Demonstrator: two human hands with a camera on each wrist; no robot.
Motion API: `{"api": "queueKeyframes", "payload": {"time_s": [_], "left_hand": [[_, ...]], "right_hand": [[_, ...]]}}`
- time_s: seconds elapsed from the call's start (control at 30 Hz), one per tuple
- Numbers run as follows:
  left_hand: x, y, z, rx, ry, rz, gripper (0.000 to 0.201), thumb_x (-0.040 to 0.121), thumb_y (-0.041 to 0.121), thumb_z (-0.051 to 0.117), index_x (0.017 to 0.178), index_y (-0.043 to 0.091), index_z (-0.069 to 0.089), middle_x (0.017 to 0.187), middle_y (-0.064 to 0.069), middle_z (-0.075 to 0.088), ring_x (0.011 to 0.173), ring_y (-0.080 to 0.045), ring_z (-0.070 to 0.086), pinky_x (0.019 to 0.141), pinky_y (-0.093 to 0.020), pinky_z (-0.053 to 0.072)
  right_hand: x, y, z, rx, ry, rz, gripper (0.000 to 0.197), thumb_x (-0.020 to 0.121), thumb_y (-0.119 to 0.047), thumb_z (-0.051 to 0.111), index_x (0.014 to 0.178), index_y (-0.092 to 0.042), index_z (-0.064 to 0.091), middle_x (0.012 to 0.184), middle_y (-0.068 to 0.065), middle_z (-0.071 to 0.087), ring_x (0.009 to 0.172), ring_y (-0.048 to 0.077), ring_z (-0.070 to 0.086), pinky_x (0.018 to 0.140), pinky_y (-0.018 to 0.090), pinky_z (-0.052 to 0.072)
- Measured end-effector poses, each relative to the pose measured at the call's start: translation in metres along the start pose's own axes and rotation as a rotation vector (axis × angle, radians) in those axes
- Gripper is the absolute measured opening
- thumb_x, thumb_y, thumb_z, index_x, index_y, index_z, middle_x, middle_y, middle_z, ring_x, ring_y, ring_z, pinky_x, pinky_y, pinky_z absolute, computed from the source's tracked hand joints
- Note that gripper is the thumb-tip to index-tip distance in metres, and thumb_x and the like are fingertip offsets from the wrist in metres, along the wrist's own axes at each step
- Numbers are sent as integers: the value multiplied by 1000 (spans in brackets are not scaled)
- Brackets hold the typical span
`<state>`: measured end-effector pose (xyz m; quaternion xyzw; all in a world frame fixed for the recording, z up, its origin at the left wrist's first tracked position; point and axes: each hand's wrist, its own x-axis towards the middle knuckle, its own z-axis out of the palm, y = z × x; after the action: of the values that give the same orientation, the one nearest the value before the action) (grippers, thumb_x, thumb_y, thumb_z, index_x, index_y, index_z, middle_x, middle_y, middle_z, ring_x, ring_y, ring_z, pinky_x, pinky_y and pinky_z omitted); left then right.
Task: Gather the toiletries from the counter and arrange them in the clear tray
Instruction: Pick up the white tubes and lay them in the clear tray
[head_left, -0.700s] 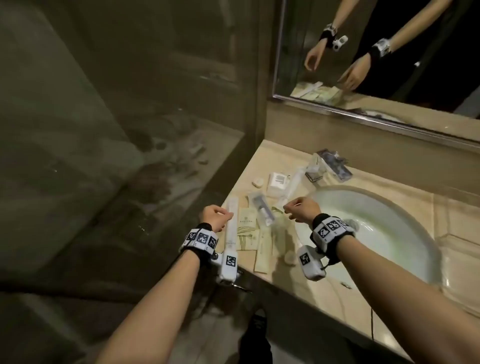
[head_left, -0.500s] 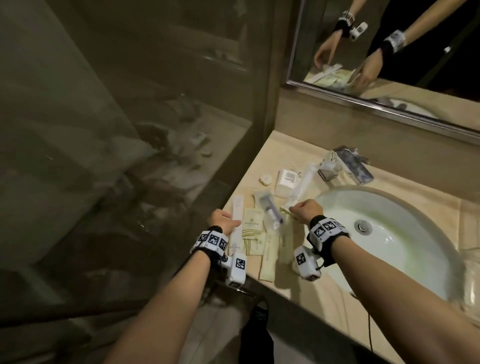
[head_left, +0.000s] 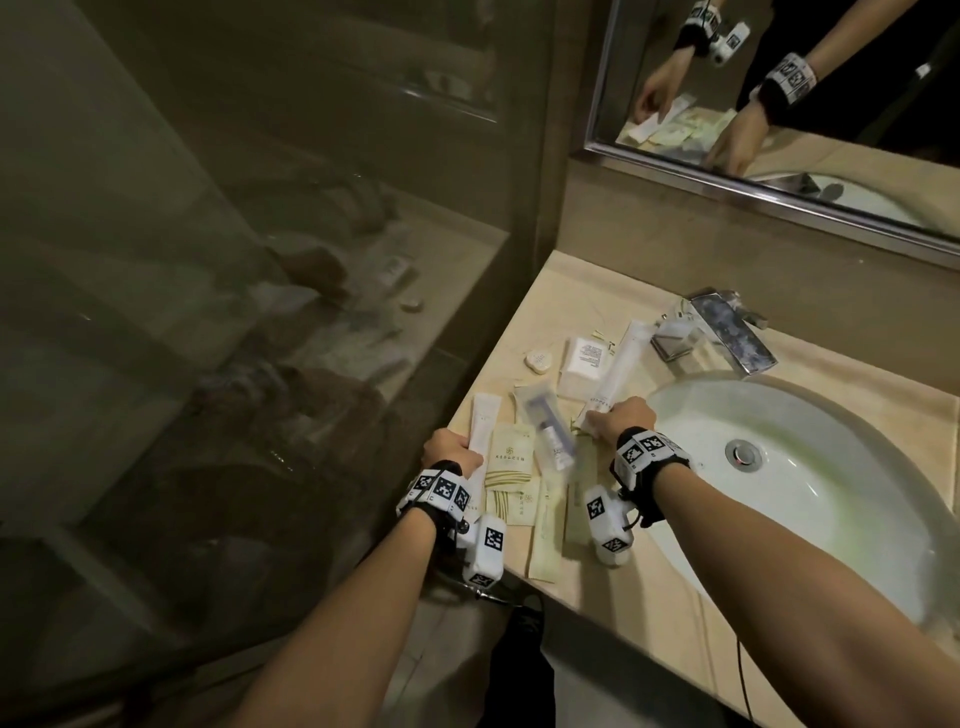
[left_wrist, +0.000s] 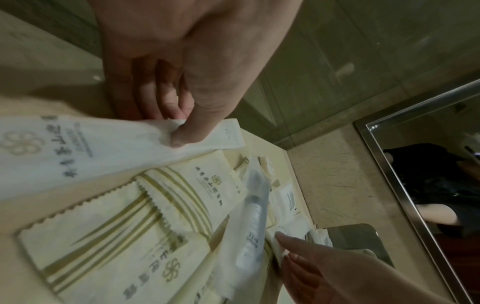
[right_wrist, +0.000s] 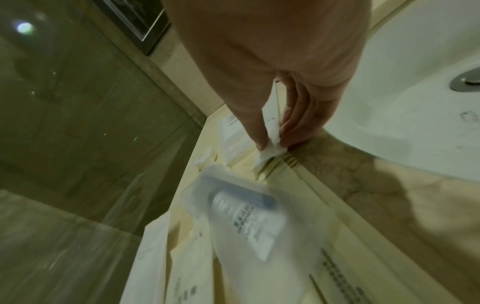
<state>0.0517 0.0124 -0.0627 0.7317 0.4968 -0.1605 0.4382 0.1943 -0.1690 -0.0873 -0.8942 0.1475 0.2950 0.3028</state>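
Hands (head_left: 452, 449) (head_left: 621, 418) each pinch one long white packet (head_left: 482, 427) (head_left: 615, 371).

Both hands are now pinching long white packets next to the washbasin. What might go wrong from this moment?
1. The right hand pinches only the end corner of its long white sachet, right beside the white washbasin; a weak grip may let it slide in.
2. The left hand lifts a long white paper packet that borders the cream striped sachets near the beige counter's front edge; dragging may push them off.
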Motion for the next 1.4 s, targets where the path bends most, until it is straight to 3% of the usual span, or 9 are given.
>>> {"api": "queueKeyframes", "payload": {"time_s": [0.13, 0.27, 0.4, 0.63, 0.83, 1.0, 1.17, 1.3, 1.4], "left_hand": [[1, 6, -7, -72, 18, 19, 29, 79, 5, 69, 107, 3, 63, 120, -16, 64, 111, -30, 62, 94, -34, 51], [-6, 22, -17, -181, 19, 109, 33, 82, 6, 68, 113, 4, 61, 117, -15, 67, 106, -30, 64, 89, -34, 53], [-18, 48, -18, -279, -51, 206, 32, 86, 9, 64, 118, 6, 59, 116, -16, 66, 100, -30, 66, 72, -31, 58], [-59, 130, 15, -250, -272, 449, 34, 91, 20, 60, 122, 10, 53, 106, -17, 70, 84, -28, 69, 45, -23, 50], [-114, 197, 81, -194, -377, 584, 37, 88, 25, 64, 122, 13, 54, 101, -18, 72, 90, -33, 71, 64, -36, 58], [-175, 234, 163, -186, -471, 642, 43, 89, 21, 63, 129, 10, 51, 96, -13, 68, 77, -22, 67, 55, -28, 56], [-233, 243, 251, -223, -525, 602, 44, 91, 17, 62, 131, 10, 47, 103, -13, 65, 82, -24, 67, 72, -41, 58], [-263, 235, 318, -182, -562, 536, 47, 91, 17, 61, 133, 8, 43, 118, -20, 64, 99, -34, 67, 72, -41, 59], [-275, 226, 354, -146, -563, 505, 48, 91, 17, 61, 134, 6, 44, 121, -22, 63, 101, -36, 66, 71, -39, 59]], "right_hand": [[-4, 0, -14, 0, -54, 33, 23, 82, -21, 71, 81, -6, 54, 82, 8, 57, 68, 20, 51, 45, 23, 31], [-11, 4, -28, 140, -57, -36, 21, 75, -14, 74, 72, -12, 53, 86, 13, 63, 75, 25, 61, 60, 31, 51], [-32, 8, -51, 364, -66, -129, 25, 75, -5, 75, 90, -13, 56, 95, 12, 67, 88, 29, 67, 86, 45, 57], [-73, 17, -128, 517, -132, -384, 47, 80, -3, 75, 121, -10, 54, 100, 12, 65, 85, 22, 63, 61, 28, 51], [-89, 70, -215, 600, -8, -469, 34, 83, -11, 73, 115, -14, 62, 92, 8, 67, 80, 19, 62, 68, 29, 51], [-88, 157, -293, 652, 147, -438, 21, 90, -16, 66, 111, -12, 66, 94, 9, 71, 79, 16, 64, 67, 22, 51], [-85, 254, -361, 657, 74, -365, 44, 87, 2, 62, 126, -19, 56, 102, 14, 71, 83, 25, 68, 64, 25, 55], [-69, 330, -388, 613, 133, -227, 27, 91, -28, 63, 118, -26, 61, 89, 10, 69, 70, 23, 58, 55, 28, 42], [-49, 379, -392, 502, 242, -142, 19, 88, -21, 67, 106, -17, 63, 96, 8, 69, 76, 22, 61, 63, 31, 49]]}}
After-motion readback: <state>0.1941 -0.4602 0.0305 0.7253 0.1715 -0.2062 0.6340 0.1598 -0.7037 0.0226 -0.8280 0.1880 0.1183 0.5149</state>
